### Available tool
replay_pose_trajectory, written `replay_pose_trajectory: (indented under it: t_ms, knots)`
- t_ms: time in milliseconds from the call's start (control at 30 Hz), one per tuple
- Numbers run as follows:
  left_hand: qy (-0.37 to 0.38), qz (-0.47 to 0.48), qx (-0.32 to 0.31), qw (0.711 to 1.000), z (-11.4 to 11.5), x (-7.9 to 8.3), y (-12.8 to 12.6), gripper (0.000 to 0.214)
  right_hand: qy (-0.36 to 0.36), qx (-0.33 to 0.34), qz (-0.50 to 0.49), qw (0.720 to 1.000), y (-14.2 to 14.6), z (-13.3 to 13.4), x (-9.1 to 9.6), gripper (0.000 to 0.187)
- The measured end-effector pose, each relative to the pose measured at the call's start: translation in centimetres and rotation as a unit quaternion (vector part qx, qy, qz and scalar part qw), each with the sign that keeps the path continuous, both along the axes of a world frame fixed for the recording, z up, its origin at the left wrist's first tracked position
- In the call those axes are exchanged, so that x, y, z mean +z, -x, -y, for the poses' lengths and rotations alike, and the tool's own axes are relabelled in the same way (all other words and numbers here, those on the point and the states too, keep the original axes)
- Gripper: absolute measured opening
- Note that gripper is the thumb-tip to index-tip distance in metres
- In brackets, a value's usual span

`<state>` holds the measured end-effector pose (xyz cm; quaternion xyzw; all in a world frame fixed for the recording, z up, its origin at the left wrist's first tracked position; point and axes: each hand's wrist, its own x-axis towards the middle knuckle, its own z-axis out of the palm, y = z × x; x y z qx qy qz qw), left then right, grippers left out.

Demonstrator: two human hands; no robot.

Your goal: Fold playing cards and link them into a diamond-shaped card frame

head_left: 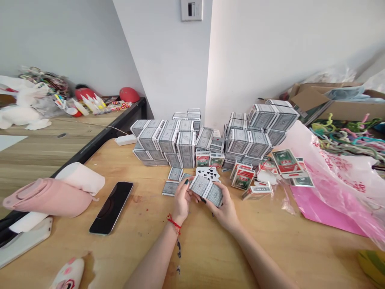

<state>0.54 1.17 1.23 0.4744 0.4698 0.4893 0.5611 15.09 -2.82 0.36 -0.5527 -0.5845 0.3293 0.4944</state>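
Observation:
Both my hands grip playing cards (206, 190) with grey patterned backs, held side by side above the table. My left hand (182, 202) has its fingers closed on the left edge; a red string bracelet circles that wrist. My right hand (227, 206) wraps the right end, thumb in front. Just behind lie face-up spade cards (208, 172). Left of these, face-down cards (172, 180) rest on the wood. Stacked grey-backed card blocks (168, 136) rise at the back left, with more stacked card blocks (249, 140) at the back right.
Red-and-green card boxes (243, 177) stand and lie right of my hands, beside a pink plastic bag (333, 172). A black-screened phone (111, 208) and a pink roll (49, 196) lie left. A cardboard box (345, 110) and colourful cords (349, 136) fill the far right.

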Motion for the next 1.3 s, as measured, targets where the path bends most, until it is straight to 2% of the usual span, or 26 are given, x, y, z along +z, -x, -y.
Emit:
replay_pose_trajectory:
  t_ms: [100,167,233,333,433,567,800,900,1033,1133,1200,1300]
  knots:
    - [-0.102,-0.136,0.049,0.984,0.0,0.2,0.1,0.034,-0.005,-0.079,-0.016,0.997,-0.3,-0.2,-0.1,0.055]
    - [-0.19,-0.253,0.041,0.948,0.1,0.4,-0.1,0.026,0.003,-0.115,-0.023,0.993,-0.7,-0.4,-0.1,0.055]
    - [-0.253,-0.337,-0.003,0.907,0.2,0.6,-0.4,0.034,0.011,-0.13,-0.034,0.991,-0.9,-0.6,-0.1,0.054]
    - [-0.282,-0.417,-0.053,0.862,0.2,0.5,-0.8,0.048,0.019,-0.134,-0.053,0.989,-1.1,-0.7,-0.1,0.053]
    - [-0.284,-0.453,-0.069,0.842,0.1,0.2,-1.0,0.045,0.02,-0.129,-0.064,0.989,-1.0,-0.7,-0.1,0.054]
    - [-0.287,-0.449,-0.052,0.845,0.2,0.0,-0.9,0.037,0.023,-0.121,-0.067,0.99,-0.8,-0.6,0.1,0.054]
    - [-0.3,-0.413,-0.048,0.859,0.2,-0.1,-0.7,0.026,-0.011,-0.158,-0.067,0.985,-0.9,-0.6,-0.2,0.054]
    - [-0.312,-0.394,-0.044,0.863,0.3,-0.1,-0.6,0.028,-0.005,-0.152,-0.091,0.984,-0.9,-0.6,-0.4,0.055]
    - [-0.324,-0.377,-0.004,0.868,0.5,-0.2,-0.4,0.031,0.016,-0.141,-0.137,0.98,-0.6,-0.4,-0.1,0.058]
    - [-0.336,-0.369,0.024,0.866,0.6,-0.2,-0.3,0.03,0.001,-0.149,-0.16,0.976,-0.4,-0.4,0.5,0.058]
    - [-0.351,-0.359,0.019,0.864,0.7,0.0,-0.4,0.03,-0.013,-0.16,-0.169,0.973,-0.4,-0.4,0.7,0.058]
    - [-0.37,-0.341,0.001,0.865,0.7,0.3,-0.6,0.028,-0.009,-0.132,-0.177,0.975,-0.4,-0.4,0.7,0.058]
